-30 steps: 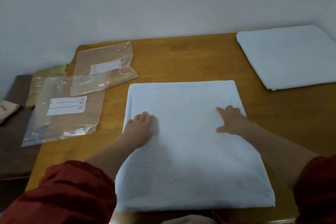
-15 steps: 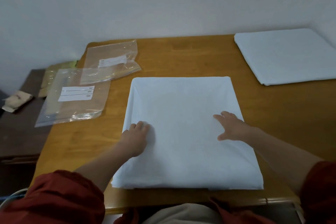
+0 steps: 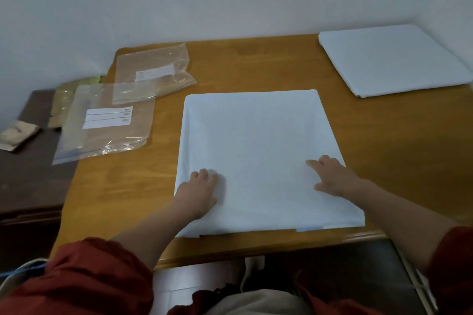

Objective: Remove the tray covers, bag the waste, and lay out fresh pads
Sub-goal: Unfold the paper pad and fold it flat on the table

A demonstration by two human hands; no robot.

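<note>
A square white pad (image 3: pixel 258 146) lies flat on the wooden table (image 3: pixel 256 64) in front of me. My left hand (image 3: pixel 198 193) rests palm down on its near left part, fingers relaxed. My right hand (image 3: pixel 332 178) presses flat on its near right part, fingers spread. A second white pad (image 3: pixel 391 59) lies at the table's far right corner. Two clear plastic bags with white labels sit at the far left: a larger one (image 3: pixel 105 125) overhanging the table edge and a smaller one (image 3: pixel 151 74) behind it.
A dark low cabinet (image 3: pixel 28 174) stands left of the table with a beige folded cloth (image 3: pixel 16 134) on it. A yellowish packet (image 3: pixel 64 97) lies under the larger bag. A white wall runs behind the table. My red sleeves fill the bottom corners.
Both hands have slid toward me along the pad, staying flat on it. The view has pulled back, showing the table's near edge and my lap.
</note>
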